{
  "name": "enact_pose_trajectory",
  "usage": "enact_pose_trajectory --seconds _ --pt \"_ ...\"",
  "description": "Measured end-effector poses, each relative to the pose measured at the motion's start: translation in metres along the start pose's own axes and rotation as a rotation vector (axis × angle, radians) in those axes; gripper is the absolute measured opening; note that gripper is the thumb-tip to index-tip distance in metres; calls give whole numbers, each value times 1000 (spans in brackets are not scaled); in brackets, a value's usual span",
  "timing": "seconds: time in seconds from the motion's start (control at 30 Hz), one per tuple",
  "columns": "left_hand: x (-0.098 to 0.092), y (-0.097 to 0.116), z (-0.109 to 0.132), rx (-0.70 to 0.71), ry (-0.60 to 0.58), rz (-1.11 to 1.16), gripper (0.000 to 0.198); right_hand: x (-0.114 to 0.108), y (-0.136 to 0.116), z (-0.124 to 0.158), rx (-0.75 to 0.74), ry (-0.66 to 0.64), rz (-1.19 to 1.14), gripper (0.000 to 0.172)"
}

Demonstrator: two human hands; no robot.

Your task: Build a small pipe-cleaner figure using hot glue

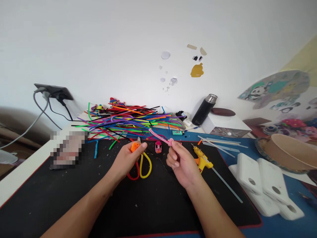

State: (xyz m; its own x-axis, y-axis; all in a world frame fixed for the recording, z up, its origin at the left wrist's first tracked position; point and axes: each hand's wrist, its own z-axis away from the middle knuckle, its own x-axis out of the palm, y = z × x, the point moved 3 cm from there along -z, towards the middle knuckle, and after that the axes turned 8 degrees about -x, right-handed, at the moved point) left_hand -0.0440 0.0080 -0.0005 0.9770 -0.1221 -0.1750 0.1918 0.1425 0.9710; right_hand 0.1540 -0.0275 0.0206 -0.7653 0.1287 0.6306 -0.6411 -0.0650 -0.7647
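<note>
My left hand [125,157] is closed, its thumb pressed on a small orange fuzzy piece [135,146] that looks like coiled pipe cleaner. Scissors [145,167] with one red and one yellow handle lie on the black mat just behind and below that hand, partly hidden by it. Between the thumb and fingers of my right hand [182,162] is a pink pipe cleaner [158,135]. Its near end is curled at the fingertips, while the free end points up and left. A small pink figure piece with a face [158,147] sits on the mat between my hands.
Many coloured pipe cleaners [123,120] are heaped along the wall. A yellow glue gun [203,160] lies right of my right hand, near loose glue sticks [223,142]. White boxes [250,172] stand at the right, a black flask [204,109] behind. A lighter [177,133] lies farther back.
</note>
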Motion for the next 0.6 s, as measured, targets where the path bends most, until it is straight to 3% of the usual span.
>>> enact_pose_trajectory --seconds 0.43,0.6 --pt "4 -4 0 -57 -78 30 56 0 4 0 10 3 25 36" --pt "4 3 2 4 -71 -35 50 -3 3 -3 -4 5 19 37"
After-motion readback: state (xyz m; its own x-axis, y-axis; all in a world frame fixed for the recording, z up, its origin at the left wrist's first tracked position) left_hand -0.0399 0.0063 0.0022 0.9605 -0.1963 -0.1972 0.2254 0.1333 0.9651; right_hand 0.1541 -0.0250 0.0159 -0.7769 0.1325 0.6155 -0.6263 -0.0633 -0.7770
